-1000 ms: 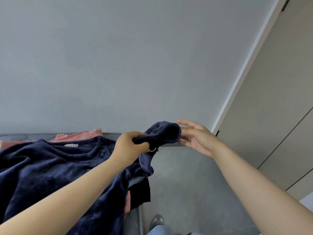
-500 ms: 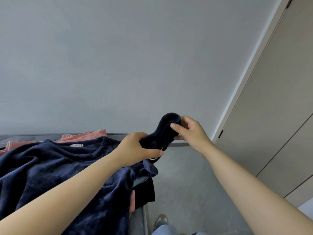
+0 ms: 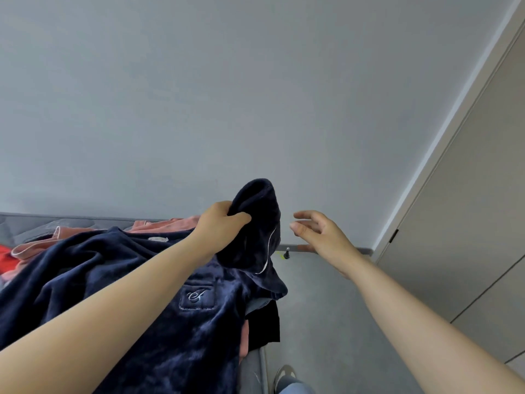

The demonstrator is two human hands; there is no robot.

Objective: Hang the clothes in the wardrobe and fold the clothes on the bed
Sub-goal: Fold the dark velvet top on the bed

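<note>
Navy top [image 3: 136,280]: its sleeve [image 3: 257,223] is clamped by left fingers [image 3: 224,207] and thumb, curled tight round a bunch of the cloth. So the left hand [image 3: 220,227] holds the sleeve up above the pile, cuff end pointing up, white piping [image 3: 267,253] showing on the hanging edge. Right fingers [image 3: 305,216] are apart and loosely bent, gripping nothing, thumb toward the sleeve. That right hand [image 3: 322,236] hovers just right of the sleeve with a gap between them. Both forearms are bare, coming in from the bottom corners.

Rest of the top lies spread over a clothes pile on the bed [image 3: 25,226], body toward lower left. Its pocket [image 3: 196,296] with embroidered monogram faces up, and the neck label [image 3: 158,239] shows near the far edge. Under and behind it are a pink garment [image 3: 167,224] and a red garment [image 3: 5,251] at the left edge. A black garment [image 3: 265,327] hangs off the bed's right edge, below the sleeve.

Grey floor [image 3: 326,322] is right of the bed, with a shoe [image 3: 284,373] at the bottom. A small dark stopper [image 3: 287,253] sits on the floor by the skirting, seen between sleeve and right hand. Plain grey wall [image 3: 255,95] is behind. Wardrobe doors [image 3: 468,237] at right are closed, well apart from the top.
</note>
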